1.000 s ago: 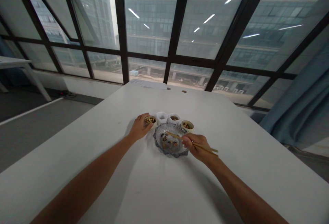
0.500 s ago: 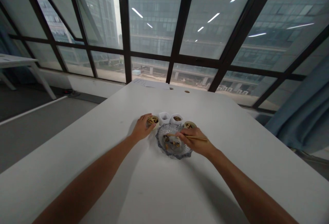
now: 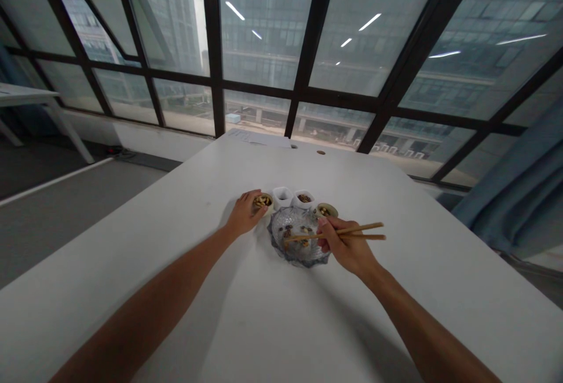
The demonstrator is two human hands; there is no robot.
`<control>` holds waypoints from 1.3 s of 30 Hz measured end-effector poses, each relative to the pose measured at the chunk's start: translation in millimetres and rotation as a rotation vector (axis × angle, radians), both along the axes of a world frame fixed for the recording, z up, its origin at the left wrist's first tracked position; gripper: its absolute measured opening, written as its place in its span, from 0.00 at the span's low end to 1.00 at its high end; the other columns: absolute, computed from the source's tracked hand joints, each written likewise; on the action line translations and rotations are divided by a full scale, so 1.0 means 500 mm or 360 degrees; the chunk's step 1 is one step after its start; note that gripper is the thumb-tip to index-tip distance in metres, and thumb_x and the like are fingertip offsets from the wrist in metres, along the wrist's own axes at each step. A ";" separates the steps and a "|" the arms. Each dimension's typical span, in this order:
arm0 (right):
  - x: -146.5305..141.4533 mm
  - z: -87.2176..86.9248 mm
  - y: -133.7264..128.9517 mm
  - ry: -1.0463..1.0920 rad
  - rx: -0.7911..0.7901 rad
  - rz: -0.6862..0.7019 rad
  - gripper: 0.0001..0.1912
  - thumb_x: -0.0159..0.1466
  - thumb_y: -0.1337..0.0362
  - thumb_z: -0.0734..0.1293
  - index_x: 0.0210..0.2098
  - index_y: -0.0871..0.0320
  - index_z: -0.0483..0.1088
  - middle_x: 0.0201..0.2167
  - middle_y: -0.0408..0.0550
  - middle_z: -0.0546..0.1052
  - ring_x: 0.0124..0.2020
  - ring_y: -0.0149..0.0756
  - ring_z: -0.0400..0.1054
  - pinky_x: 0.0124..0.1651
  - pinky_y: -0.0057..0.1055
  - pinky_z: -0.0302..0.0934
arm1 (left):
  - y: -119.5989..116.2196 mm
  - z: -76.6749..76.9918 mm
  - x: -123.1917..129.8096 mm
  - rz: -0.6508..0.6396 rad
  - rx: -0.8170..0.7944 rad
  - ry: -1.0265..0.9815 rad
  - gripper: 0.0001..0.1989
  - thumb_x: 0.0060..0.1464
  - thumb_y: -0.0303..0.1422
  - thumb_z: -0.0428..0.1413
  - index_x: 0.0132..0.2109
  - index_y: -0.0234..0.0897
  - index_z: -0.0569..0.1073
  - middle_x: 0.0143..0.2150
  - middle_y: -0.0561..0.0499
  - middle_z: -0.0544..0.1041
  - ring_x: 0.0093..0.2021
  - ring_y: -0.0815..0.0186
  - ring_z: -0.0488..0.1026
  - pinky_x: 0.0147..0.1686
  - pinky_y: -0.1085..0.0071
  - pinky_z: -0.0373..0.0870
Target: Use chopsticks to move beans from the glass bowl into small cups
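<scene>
My left hand (image 3: pixel 245 213) curls round the left side of a small round bowl (image 3: pixel 264 202) of pale and dark pieces. In my right hand (image 3: pixel 347 244) is a pair of wooden chopsticks (image 3: pixel 360 231), their tips low over a clear glass dish (image 3: pixel 301 261) that holds several small dark and orange pieces. Behind the dish stand a white cup (image 3: pixel 282 197) and a white cup of brown bits (image 3: pixel 303 199). Another round bowl (image 3: pixel 326 211) with small pieces sits just beyond my right hand.
White table (image 3: pixel 211 312) under both forearms. Papers (image 3: pixel 259 137) lie at its far edge, near two round holes. Large windows stand behind, a blue curtain (image 3: pixel 519 195) hangs at the right, and another white table (image 3: pixel 26 95) stands at far left.
My right hand has shifted a little right and down, and the chopstick tips have moved lower over the glass dish. My left hand remains at the round bowl.
</scene>
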State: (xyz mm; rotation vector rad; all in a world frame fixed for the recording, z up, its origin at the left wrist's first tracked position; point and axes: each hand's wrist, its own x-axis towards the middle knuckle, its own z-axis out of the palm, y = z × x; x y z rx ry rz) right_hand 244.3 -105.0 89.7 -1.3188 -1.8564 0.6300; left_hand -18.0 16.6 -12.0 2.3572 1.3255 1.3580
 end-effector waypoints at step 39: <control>0.088 -0.043 0.011 0.0182 0.0564 -0.0529 0.28 0.67 0.42 0.59 0.25 0.58 0.72 0.18 0.47 0.77 0.16 0.33 0.71 0.21 0.28 0.66 | 0.003 -0.010 0.002 0.0045 -0.0156 -0.0083 0.34 0.50 0.42 0.63 0.61 0.38 0.62 0.58 0.40 0.71 0.56 0.52 0.72 0.56 0.53 0.70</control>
